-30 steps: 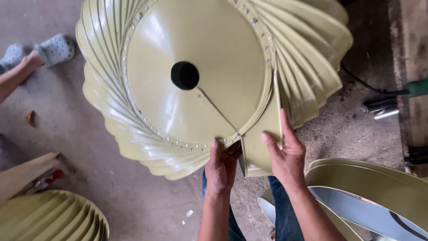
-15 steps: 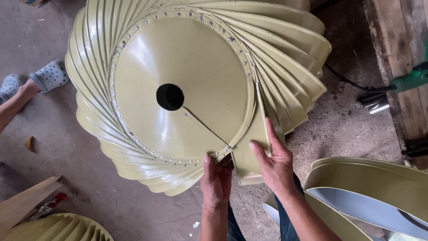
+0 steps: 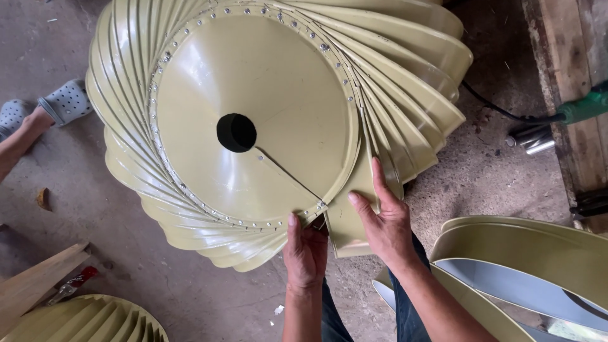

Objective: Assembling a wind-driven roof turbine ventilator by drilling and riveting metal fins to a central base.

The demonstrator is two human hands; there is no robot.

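Observation:
A large olive-green ventilator head point(image 3: 253, 120) of curved metal blades stands on the concrete floor, topped by a round disc with a black centre hole point(image 3: 236, 132) and a riveted rim. My left hand point(image 3: 305, 250) grips the disc's near edge at the seam, thumb on top. My right hand point(image 3: 380, 221) presses flat on a loose olive blade point(image 3: 347, 221) that sits in the gap at the rim, fingers spread upward along it.
A stack of loose curved blades point(image 3: 532, 259) lies at the right. Another bladed unit point(image 3: 82, 320) shows at the bottom left beside a wooden board point(image 3: 38, 282). Another person's foot in a grey clog point(image 3: 63, 101) is at the left. A green power tool point(image 3: 579, 107) rests on planks at the right.
The view has shifted, so the ventilator head sits lower and more central. Both hands stay at the rim; my right hand has slid slightly up along the loose blade.

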